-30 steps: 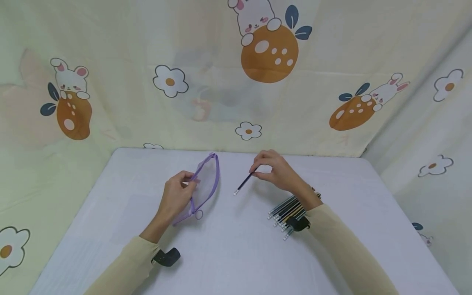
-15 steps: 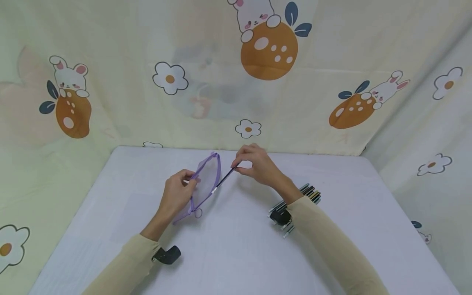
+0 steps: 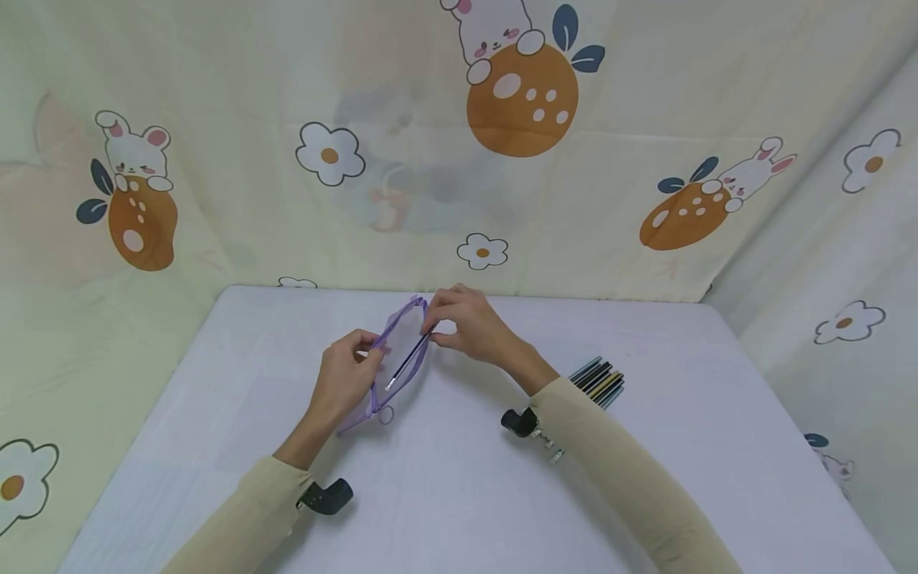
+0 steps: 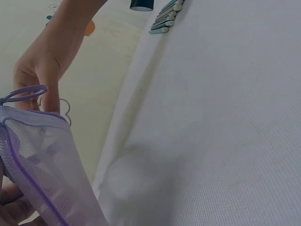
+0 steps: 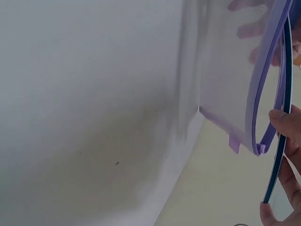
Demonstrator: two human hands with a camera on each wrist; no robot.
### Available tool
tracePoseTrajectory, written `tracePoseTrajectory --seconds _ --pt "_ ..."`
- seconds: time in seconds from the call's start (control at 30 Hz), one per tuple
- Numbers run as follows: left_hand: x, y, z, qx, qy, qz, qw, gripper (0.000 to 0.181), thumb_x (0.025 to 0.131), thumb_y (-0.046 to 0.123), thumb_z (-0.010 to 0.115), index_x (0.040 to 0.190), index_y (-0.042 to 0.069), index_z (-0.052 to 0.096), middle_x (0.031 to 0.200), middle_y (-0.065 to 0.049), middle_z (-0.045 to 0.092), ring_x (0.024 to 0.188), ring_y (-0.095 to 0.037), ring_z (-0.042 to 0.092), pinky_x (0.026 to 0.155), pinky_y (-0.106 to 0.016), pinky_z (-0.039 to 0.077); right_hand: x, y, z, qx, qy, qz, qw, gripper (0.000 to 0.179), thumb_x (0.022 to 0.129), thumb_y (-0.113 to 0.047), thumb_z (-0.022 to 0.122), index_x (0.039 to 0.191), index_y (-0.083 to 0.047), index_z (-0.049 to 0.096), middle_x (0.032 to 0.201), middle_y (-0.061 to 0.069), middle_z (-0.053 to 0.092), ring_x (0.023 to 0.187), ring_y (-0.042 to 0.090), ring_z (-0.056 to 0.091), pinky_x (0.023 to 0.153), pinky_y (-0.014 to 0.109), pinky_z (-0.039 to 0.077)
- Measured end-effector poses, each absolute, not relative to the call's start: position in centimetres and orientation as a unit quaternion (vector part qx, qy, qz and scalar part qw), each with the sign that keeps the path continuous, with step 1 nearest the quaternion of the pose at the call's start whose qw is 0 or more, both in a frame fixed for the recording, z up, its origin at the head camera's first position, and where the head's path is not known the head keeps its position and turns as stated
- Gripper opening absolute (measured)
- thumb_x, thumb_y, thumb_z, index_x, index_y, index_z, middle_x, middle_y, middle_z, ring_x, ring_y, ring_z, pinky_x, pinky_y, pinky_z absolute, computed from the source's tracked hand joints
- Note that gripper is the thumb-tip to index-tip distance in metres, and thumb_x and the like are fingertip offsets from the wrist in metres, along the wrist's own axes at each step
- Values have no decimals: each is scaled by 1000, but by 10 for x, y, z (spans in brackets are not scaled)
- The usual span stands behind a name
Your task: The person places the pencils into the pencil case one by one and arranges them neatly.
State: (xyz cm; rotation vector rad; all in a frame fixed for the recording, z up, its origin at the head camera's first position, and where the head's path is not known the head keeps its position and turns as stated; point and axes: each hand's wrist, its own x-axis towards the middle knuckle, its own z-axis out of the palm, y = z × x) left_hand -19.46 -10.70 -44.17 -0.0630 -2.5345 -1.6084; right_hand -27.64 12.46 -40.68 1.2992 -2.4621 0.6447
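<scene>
Left hand (image 3: 344, 375) has the purple mesh pouch (image 4: 59, 160) pinched near the far table edge (image 3: 574, 302), mouth gaping, decent room. Right hand (image 3: 466, 324) clamps a dark pencil (image 3: 408, 359) in its fingers, white end at that opening, depth unclear. Pencil pile (image 3: 601, 382) sits well apart, partly behind the sleeve (image 3: 624, 470).

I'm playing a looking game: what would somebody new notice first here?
Probably the big orange fruit with a bunny, high on the cloth behind the table. Then the purple mesh pouch held in the left hand, with the right hand holding a dark pencil at its opening.
</scene>
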Motion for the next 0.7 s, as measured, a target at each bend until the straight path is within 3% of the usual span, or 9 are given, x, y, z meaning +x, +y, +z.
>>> tracePoseTrajectory --seconds 0.3,0.7 --pt "-196 -107 -441 -17 -844 -531 71 14 96 16 64 103 6 71 100 -12 75 79 -29 72 55 -24 51 -274 107 -403 467 -860 186 83 12 86 -16 81 96 -22 79 104 -6 68 105 18 55 94 40 46" --pt "-195 -107 -439 -17 -848 -523 81 15 95 10 60 103 4 70 99 -14 75 76 -23 70 55 -24 50 -271 92 -404 489 -855 157 68 13 86 -19 82 97 -24 78 106 -6 67 106 16 56 92 34 48"
